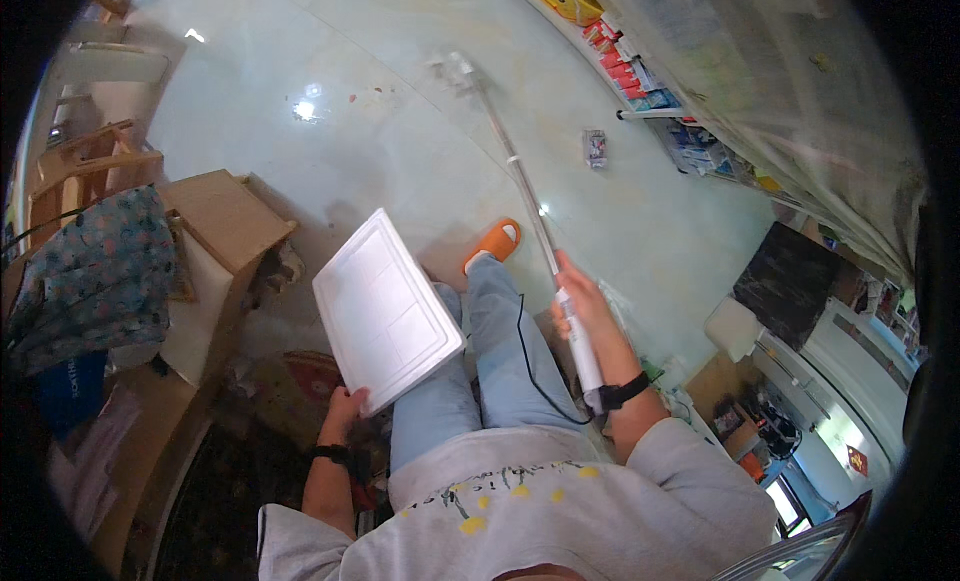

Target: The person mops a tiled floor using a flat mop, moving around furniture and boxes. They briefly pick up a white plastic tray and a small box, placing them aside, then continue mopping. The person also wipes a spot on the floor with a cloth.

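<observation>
My left hand (349,406) grips the lower corner of a white rectangular plastic lid or shallow tray (388,311), tilted in front of my thighs. In my right hand (583,292) is the white upper end of a long metal-shafted pole (521,172). Its far end bears a pale, blurred head (457,70) on the floor, perhaps a brush or mop, though its exact kind is unclear. Small reddish bits (352,98) lie on the tiles to the left of that head. A black cord hangs from my right wrist strap across my jeans.
A cardboard box (221,213) and patterned cloth (97,273) stand at the left, by wooden furniture (97,161). On the pale tiled floor (247,93) lies a small packet (595,148). Shelves with packages (622,67) sit behind a translucent curtain (787,78) at the upper right.
</observation>
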A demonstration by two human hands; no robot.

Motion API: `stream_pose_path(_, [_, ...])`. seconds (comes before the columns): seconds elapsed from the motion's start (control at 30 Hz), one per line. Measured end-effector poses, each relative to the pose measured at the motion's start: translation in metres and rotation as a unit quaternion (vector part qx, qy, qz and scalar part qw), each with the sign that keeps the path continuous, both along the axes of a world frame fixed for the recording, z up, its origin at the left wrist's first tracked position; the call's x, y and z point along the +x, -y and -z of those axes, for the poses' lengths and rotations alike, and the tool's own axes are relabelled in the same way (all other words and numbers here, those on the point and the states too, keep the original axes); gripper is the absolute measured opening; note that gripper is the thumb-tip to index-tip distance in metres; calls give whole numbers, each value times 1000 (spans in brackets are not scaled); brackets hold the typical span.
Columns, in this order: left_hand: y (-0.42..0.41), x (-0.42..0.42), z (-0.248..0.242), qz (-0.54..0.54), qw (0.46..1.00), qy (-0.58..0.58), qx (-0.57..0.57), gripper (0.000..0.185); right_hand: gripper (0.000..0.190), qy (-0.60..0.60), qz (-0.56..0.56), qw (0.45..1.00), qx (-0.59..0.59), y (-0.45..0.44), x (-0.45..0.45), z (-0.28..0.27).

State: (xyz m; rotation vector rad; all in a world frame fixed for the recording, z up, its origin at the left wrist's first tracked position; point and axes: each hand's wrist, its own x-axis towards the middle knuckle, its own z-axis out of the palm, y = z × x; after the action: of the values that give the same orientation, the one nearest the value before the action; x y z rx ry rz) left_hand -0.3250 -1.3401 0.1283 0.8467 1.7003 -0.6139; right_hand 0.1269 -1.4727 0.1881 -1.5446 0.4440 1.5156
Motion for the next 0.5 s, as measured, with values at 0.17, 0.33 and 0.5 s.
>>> stream_pose_path(0.17, [5, -47, 28, 8, 1000, 8, -22, 46, 56, 75, 72, 993, -57, 10, 55, 23])
stream_pose_path(0.33, [5, -87, 55, 65, 997, 20, -30, 45, 56, 64, 187, 975, -103, 7, 60, 77])
stream_pose_path(0.5, [-2, -102, 52, 11, 997, 71, -4, 42, 61, -3, 142, 983, -119, 8, -2, 82])
